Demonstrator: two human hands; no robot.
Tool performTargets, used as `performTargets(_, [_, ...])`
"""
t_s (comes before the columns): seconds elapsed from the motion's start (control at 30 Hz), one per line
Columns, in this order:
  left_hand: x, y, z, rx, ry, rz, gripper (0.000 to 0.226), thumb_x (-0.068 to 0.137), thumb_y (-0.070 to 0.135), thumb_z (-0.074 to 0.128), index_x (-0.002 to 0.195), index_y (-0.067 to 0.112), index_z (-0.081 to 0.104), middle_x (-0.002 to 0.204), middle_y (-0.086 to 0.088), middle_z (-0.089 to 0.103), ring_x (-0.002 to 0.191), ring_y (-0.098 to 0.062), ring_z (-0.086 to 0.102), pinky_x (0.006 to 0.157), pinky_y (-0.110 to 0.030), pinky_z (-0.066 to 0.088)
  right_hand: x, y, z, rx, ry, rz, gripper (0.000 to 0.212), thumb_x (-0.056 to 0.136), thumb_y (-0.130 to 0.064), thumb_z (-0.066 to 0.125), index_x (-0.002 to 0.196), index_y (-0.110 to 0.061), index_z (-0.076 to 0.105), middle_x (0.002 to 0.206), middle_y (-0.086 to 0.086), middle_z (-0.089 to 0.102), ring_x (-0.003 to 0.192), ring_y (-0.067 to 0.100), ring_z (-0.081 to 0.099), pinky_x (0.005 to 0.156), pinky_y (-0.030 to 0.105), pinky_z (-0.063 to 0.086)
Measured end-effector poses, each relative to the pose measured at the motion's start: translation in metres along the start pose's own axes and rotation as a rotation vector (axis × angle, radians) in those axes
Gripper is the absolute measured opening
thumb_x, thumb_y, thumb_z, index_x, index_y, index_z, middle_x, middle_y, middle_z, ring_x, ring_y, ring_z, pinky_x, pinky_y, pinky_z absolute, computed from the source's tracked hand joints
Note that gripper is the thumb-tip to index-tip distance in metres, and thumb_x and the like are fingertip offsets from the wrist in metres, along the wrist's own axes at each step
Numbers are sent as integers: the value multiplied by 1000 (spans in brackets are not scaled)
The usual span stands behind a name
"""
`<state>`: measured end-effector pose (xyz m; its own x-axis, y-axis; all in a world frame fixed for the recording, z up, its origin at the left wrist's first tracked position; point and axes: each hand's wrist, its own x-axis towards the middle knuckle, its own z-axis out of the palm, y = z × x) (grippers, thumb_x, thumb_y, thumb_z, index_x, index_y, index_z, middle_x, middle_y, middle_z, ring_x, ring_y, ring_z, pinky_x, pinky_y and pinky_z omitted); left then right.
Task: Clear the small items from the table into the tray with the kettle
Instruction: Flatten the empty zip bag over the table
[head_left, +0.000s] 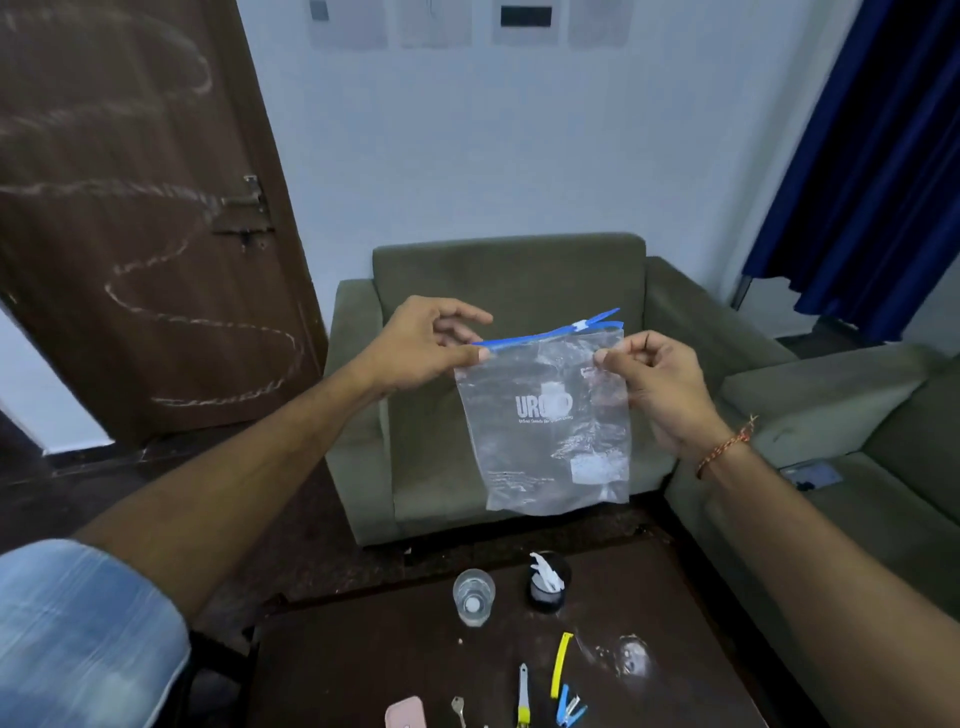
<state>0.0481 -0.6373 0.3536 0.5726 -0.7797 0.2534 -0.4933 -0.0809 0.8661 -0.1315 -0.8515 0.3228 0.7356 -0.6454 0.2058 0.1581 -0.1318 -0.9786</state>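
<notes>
A clear plastic zip bag (545, 431) with a blue slider strip and white lettering hangs in the air in front of me. My left hand (431, 345) pinches its top left corner at the blue strip. My right hand (654, 379) pinches the bag's right edge just under the slider. Below, on the dark table (363, 665), lie a yellow clip (561, 662), a blue clothes peg (569, 709), a small tool with a yellow handle (523, 696), a metal key (458, 709) and a pink item (406, 713). No tray or kettle is in view.
A glass of water (473, 596) and a black cup with white bits in it (548, 581) stand at the table's far side. A crumpled clear wrapper (626, 652) lies to the right. A green armchair (509, 280) faces me, a sofa (857, 467) sits right, a brown door (130, 208) left.
</notes>
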Motion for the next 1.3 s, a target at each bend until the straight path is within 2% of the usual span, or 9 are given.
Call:
performTargets(0.17, [-6, 30, 2, -166, 159, 20, 38, 78, 15, 80, 113, 18, 66, 96, -12, 74, 82, -19, 71, 70, -32, 59, -11, -25, 0, 61, 11, -22, 16, 87, -14, 70, 78, -20, 58, 71, 0, 66, 60, 3, 61, 53, 15, 50])
performTargets(0.27, [-19, 31, 19, -330, 37, -136, 58, 73, 27, 81, 125, 20, 56, 110, -7, 71, 96, -22, 71, 79, -42, 60, -17, -33, -3, 96, 46, -31, 16, 89, -16, 69, 81, -21, 57, 66, -7, 65, 61, 5, 58, 59, 19, 52])
performTargets(0.37, [-35, 21, 42, -345, -94, -261, 58, 77, 12, 79, 129, 18, 53, 108, -11, 73, 94, -26, 72, 74, -40, 60, -25, -39, -8, 124, 98, -14, 12, 90, -19, 69, 91, -19, 57, 71, -5, 65, 65, 9, 57, 62, 23, 51])
performTargets(0.5, [-38, 14, 71, -441, 107, -292, 46, 80, 0, 74, 121, 6, 55, 91, -15, 75, 77, -26, 73, 67, -42, 61, -47, -28, -27, 265, -76, 245, 51, 81, -28, 78, 121, -19, 48, 100, -1, 75, 90, 19, 74, 64, 32, 59])
performTargets(0.6, [-34, 11, 88, -423, 250, -276, 45, 81, 3, 74, 119, 12, 52, 88, -11, 75, 80, -27, 72, 75, -45, 60, -64, -7, -41, 142, -125, 318, 67, 79, -14, 79, 129, -29, 38, 103, 1, 75, 91, 23, 74, 62, 36, 60])
performTargets(0.73, [-34, 7, 106, -393, 352, -311, 40, 89, 13, 66, 114, 24, 36, 85, -7, 73, 69, -22, 67, 66, -42, 54, -68, 12, -51, 70, 89, 199, 47, 84, -8, 72, 114, -31, 44, 87, 12, 71, 65, 18, 72, 50, 30, 56])
performTargets(0.87, [-46, 5, 126, -333, 162, -216, 32, 84, 10, 74, 103, 21, 50, 85, -5, 68, 64, -17, 60, 53, -27, 49, -63, 23, -71, 20, 88, 45, 25, 87, -9, 69, 84, -30, 55, 74, 16, 55, 62, 24, 56, 49, 29, 55])
performTargets(1.07, [-39, 13, 140, -71, 165, -84, 46, 78, -1, 76, 118, 19, 65, 83, 4, 66, 72, -8, 62, 78, -21, 53, -63, 22, -112, -73, -106, -11, 45, 78, -9, 79, 113, -34, 65, 91, 1, 78, 89, 8, 72, 78, 15, 55])
performTargets(1.3, [-36, 15, 157, 202, 177, 124, 7, 83, 8, 72, 88, 12, 71, 96, -1, 62, 93, -14, 63, 88, -33, 53, -66, 21, -143, -379, 54, -141, 18, 73, -13, 83, 78, -29, 76, 91, -4, 68, 83, 4, 64, 81, 19, 52])
